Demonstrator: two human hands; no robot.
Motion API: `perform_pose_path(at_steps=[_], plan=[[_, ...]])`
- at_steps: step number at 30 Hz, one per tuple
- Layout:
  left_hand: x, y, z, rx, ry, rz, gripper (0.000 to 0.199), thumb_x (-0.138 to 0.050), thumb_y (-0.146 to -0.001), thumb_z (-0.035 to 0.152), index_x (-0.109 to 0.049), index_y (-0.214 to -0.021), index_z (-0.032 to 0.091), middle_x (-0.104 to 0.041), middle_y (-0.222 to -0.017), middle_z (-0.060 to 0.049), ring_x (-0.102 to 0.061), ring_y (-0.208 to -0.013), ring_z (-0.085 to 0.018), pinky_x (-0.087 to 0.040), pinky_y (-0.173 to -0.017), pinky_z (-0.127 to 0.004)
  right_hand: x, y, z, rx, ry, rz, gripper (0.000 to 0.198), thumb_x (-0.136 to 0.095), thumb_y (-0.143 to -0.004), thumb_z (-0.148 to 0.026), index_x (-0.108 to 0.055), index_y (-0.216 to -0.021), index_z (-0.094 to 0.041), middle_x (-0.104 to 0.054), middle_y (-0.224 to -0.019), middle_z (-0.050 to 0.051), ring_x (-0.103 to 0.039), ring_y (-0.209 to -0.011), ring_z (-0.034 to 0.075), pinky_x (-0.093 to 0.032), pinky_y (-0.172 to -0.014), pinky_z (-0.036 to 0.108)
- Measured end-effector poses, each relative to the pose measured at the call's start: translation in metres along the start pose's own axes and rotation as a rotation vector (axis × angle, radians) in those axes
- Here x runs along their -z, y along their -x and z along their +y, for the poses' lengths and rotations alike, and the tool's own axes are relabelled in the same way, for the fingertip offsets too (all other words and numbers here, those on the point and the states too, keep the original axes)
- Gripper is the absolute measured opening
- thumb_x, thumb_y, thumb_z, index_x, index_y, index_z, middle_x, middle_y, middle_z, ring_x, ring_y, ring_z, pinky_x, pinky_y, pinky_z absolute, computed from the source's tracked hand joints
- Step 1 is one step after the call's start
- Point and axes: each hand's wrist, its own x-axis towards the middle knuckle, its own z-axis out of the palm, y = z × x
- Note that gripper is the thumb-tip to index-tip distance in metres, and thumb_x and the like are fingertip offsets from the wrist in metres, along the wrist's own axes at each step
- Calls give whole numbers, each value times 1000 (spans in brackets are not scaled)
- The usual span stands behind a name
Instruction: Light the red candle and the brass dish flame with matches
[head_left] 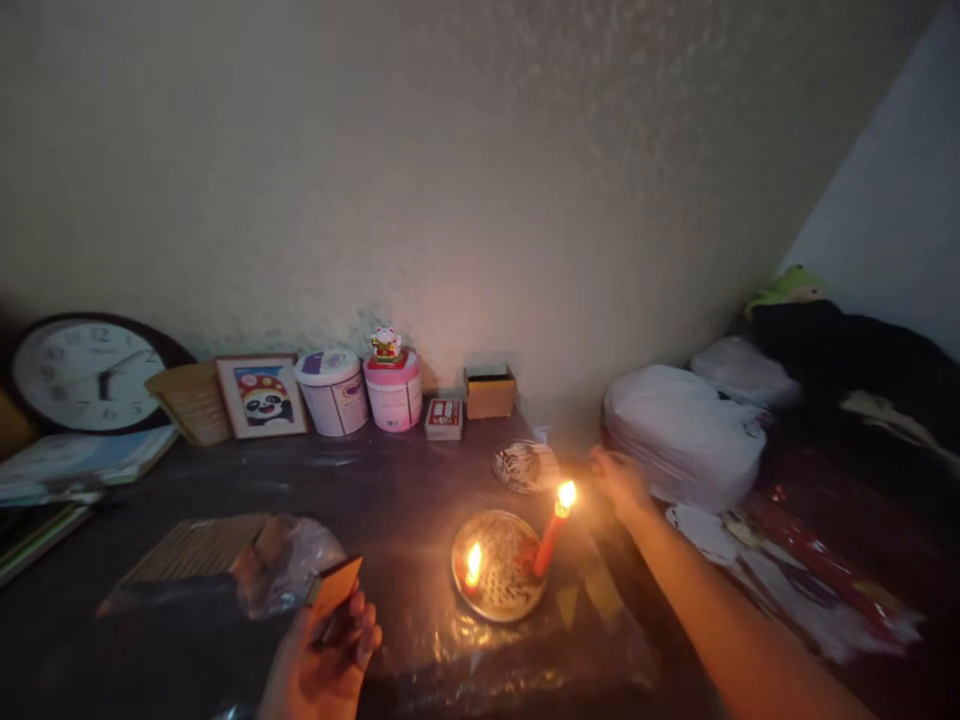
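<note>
My left hand (341, 650), at the lower middle, has its fingers wrapped round a small matchbox (335, 588) with an orange face. My right hand (619, 482) reaches in from the right, behind the taller candle. Its fingers look pinched together, but blur hides what they hold, if anything. A tall red candle (550, 543) leans to the right at the edge of a round metal plate (499, 600), its flame burning. On the plate's left side a short red candle (472, 582) also burns. Behind the plate lies a small dish (517, 467) with pale, thin pieces in it.
Along the wall stand a clock (90, 370), a basket (196, 400), a panda picture (264, 400), two tubs (332, 400), a card box (444, 418) and an open carton (489, 394). Wrapped sticks (199, 548) lie left. White plastic bags (682, 430) and packets fill the right.
</note>
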Motion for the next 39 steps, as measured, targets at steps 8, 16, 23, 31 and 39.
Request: perform_pose_path(at_steps=[8, 16, 23, 31, 39], plan=[[0, 34, 14, -58, 25, -80, 27, -67, -74, 40, -70, -78, 14, -68, -70, -3, -62, -69, -15, -54, -56, -24, 33, 173, -21, -29, -213, -20, 33, -53, -82, -48, -55, -70, -18, -38, -45, -10, -31, -36, 5, -21, -36, 19], [5, 47, 30, -175, -11, -43, 25, -67, -73, 40, -69, -75, 15, -67, -68, -2, -60, -69, -15, -53, -57, -24, -19, 289, 39, 317, 466, -795, 28, -51, -83, -29, -62, -60, -16, -63, -52, 1, -57, -47, 12, -28, -43, 21], [-4, 50, 35, -271, 20, 81, 23, -63, -75, 34, -62, -62, 14, -60, -63, -1, -54, -63, -13, -49, -54, -24, -14, 283, 56, 446, 948, -1047, 23, -49, -82, -19, -72, -77, -17, -78, -80, 10, -74, -72, 27, -42, -54, 26], [4, 49, 33, -334, -20, 163, 17, -67, -70, 34, -61, -66, 18, -55, -58, 3, -50, -56, -11, -45, -52, -21, -5, 273, 56, 392, 810, -895, 23, -47, -85, -20, -68, -94, -21, -77, -84, 7, -74, -77, 25, -48, -63, 27], [23, 59, -29, -121, -1000, -454, 34, -68, -73, 45, -62, -87, 15, -59, -55, 1, -51, -51, -14, -35, -47, -25, -8, 259, 71, -227, 325, -836, 33, -41, -88, -36, -65, -83, -14, -61, -52, 0, -53, -36, 11, -33, -34, 19]])
